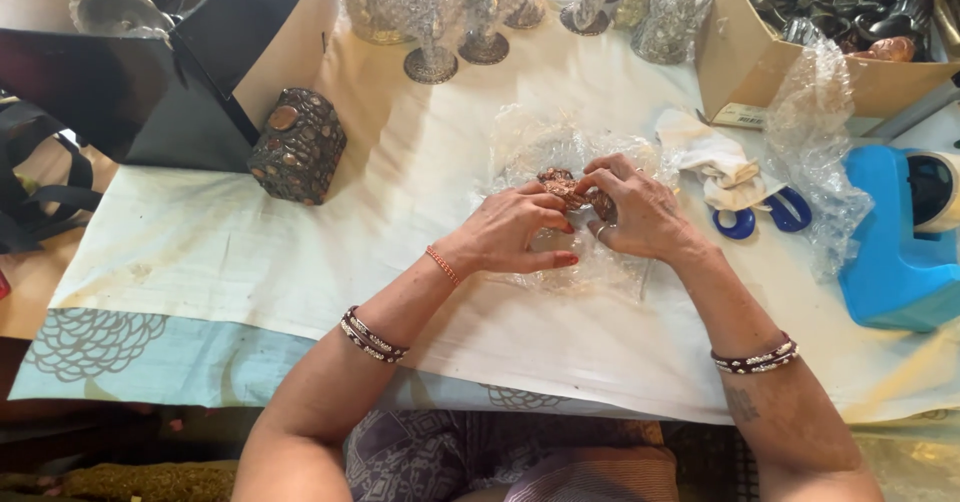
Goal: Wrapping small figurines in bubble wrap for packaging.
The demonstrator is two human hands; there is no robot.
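A small copper-brown ornamental piece (562,188) lies on a sheet of clear bubble wrap (545,142) in the middle of the table. My left hand (512,232) and my right hand (637,210) both close their fingers on the piece from either side, pressing it against the wrap. Most of the piece is hidden under my fingers.
A brown jewelled box (298,146) stands at the left beside a black bag (150,82). Silver goblets and bells (470,12) line the far edge. At the right are a cardboard box of metalware (790,62), loose plastic wrap (820,152), white cloth (720,157), blue scissors (765,217) and a blue tape dispenser (895,247).
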